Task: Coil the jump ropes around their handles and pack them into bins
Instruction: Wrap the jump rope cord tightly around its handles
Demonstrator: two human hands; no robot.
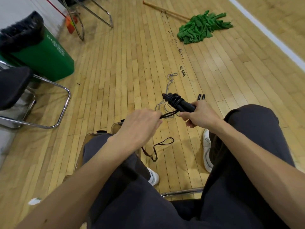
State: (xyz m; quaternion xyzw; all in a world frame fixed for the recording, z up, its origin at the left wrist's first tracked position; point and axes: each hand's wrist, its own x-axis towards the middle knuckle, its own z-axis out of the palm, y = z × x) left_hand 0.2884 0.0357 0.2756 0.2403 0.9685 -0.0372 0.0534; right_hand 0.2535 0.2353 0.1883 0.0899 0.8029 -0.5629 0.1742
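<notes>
My right grip [198, 114] is closed around the black handles [186, 105], centre-right of frame. Their long axis runs from the grip toward upper left, with the coil [175, 100] at the far end. My left grip [142, 123], centre frame, pinches the rope [168, 114]. The strand runs straight rightward to the handles, crossing their axis. The left grip is nearer the free rope, so I judge the next turn falls to it. The slack [163, 142] hangs lower, between my knees. Open room lies ahead over the floor [123, 71]. A grey rope [168, 83] lies just beyond the handles.
</notes>
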